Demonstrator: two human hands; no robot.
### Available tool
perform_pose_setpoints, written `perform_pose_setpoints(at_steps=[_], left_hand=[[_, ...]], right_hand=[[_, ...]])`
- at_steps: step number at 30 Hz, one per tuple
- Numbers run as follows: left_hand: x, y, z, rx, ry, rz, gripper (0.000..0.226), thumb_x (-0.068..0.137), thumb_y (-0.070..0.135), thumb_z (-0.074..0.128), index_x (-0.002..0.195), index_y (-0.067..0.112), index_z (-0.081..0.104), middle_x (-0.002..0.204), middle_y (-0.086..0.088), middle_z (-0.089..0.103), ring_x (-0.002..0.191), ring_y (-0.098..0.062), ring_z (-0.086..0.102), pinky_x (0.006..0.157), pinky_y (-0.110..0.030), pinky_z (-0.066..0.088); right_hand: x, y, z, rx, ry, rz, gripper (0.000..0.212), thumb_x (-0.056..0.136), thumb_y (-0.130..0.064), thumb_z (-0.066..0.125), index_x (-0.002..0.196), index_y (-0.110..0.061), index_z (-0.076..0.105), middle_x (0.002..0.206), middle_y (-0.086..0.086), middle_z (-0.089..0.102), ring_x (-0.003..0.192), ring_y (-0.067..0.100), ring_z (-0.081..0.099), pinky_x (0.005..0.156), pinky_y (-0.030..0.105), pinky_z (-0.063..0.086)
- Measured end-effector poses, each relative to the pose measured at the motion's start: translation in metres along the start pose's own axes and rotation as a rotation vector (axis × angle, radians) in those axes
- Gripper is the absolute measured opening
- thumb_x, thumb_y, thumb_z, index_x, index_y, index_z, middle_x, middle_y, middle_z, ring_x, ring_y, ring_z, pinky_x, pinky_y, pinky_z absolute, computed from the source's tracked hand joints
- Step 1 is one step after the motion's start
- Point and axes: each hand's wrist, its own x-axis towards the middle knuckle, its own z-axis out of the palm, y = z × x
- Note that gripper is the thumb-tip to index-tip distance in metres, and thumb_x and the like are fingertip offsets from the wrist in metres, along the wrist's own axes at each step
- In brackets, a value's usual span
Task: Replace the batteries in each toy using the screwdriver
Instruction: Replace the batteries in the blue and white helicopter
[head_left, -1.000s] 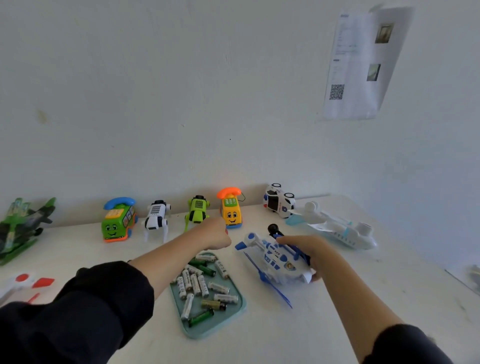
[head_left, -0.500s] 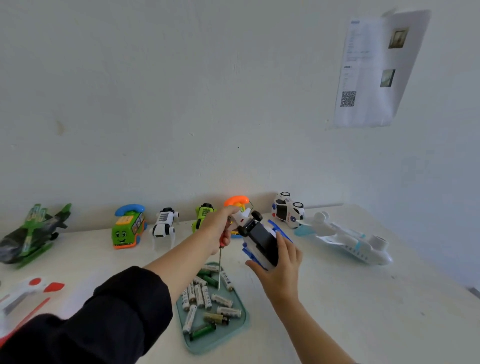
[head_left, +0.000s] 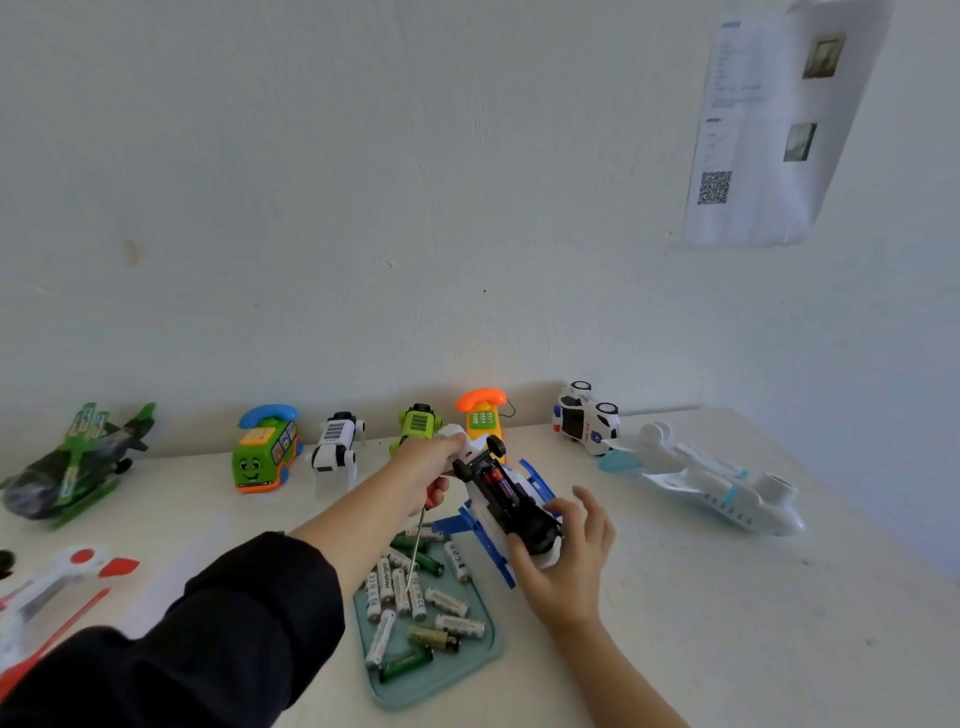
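While the right hand (head_left: 563, 561) cradles the upturned white-and-blue plastic helicopter (head_left: 511, 506), exposing its batteries, the left hand (head_left: 428, 470) grips its tail and a red-handled screwdriver (head_left: 418, 540).

A row of toys (head_left: 333, 449) is lined along the wall (head_left: 363, 208) at the back of the table (head_left: 727, 623). A tray (head_left: 441, 680) of batteries (head_left: 400, 592) is set near the front, and a toy helicopter (head_left: 511, 501) is held just above its right edge. A toy plane (head_left: 717, 483) is placed to the right.
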Motion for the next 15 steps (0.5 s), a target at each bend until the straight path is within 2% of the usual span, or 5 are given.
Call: perform_pose_setpoints(at_steps=[3, 6, 8, 11, 15], left_hand=[[-0.004, 0.005, 0.003, 0.051, -0.051, 0.028, 0.022, 0.093, 0.033, 0.058, 0.079, 0.018, 0.05, 0.063, -0.001, 0.04, 0.046, -0.011, 0.035, 0.039, -0.017, 0.027], [-0.006, 0.01, 0.008, 0.142, -0.067, 0.049, 0.012, 0.091, 0.021, 0.06, 0.086, 0.012, 0.054, 0.059, -0.003, 0.039, 0.047, -0.012, 0.033, 0.044, -0.02, 0.026], [-0.006, 0.014, 0.007, 0.223, -0.027, 0.08, 0.008, 0.084, 0.006, 0.058, 0.091, 0.004, 0.054, 0.059, -0.005, 0.037, 0.047, -0.014, 0.031, 0.045, -0.022, 0.025], [-0.009, 0.026, 0.002, 0.305, 0.042, 0.186, 0.009, 0.075, -0.002, 0.052, 0.083, 0.001, 0.05, 0.057, -0.007, 0.037, 0.045, -0.016, 0.03, 0.045, -0.022, 0.025], [-0.016, 0.043, -0.007, 0.312, 0.113, 0.39, 0.01, 0.074, 0.0, 0.048, 0.074, 0.01, 0.048, 0.07, -0.012, 0.043, 0.059, -0.022, 0.039, 0.057, -0.033, 0.033]], right_hand=[[0.002, 0.003, 0.002, -0.02, -0.171, -0.017, 0.076, 0.061, -0.062, 0.063, 0.129, -0.04, 0.037, 0.154, 0.007, 0.017, 0.141, 0.025, 0.004, 0.107, 0.043, 0.014], [0.005, 0.004, 0.002, -0.014, -0.216, -0.022, 0.079, 0.06, -0.06, 0.066, 0.133, -0.037, 0.044, 0.149, 0.005, 0.028, 0.135, 0.032, 0.025, 0.103, 0.039, 0.023], [0.006, 0.008, 0.001, -0.014, -0.215, 0.015, 0.079, 0.06, -0.05, 0.074, 0.132, -0.029, 0.049, 0.141, 0.005, 0.04, 0.126, 0.027, 0.039, 0.099, 0.035, 0.034], [0.006, 0.012, 0.001, -0.021, -0.253, 0.009, 0.073, 0.069, -0.032, 0.081, 0.133, -0.031, 0.046, 0.131, -0.005, 0.04, 0.118, 0.008, 0.039, 0.096, 0.024, 0.038], [0.008, 0.012, 0.001, 0.007, -0.224, 0.1, 0.068, 0.072, -0.031, 0.079, 0.133, -0.029, 0.049, 0.127, -0.004, 0.044, 0.113, 0.011, 0.047, 0.089, 0.02, 0.038]])
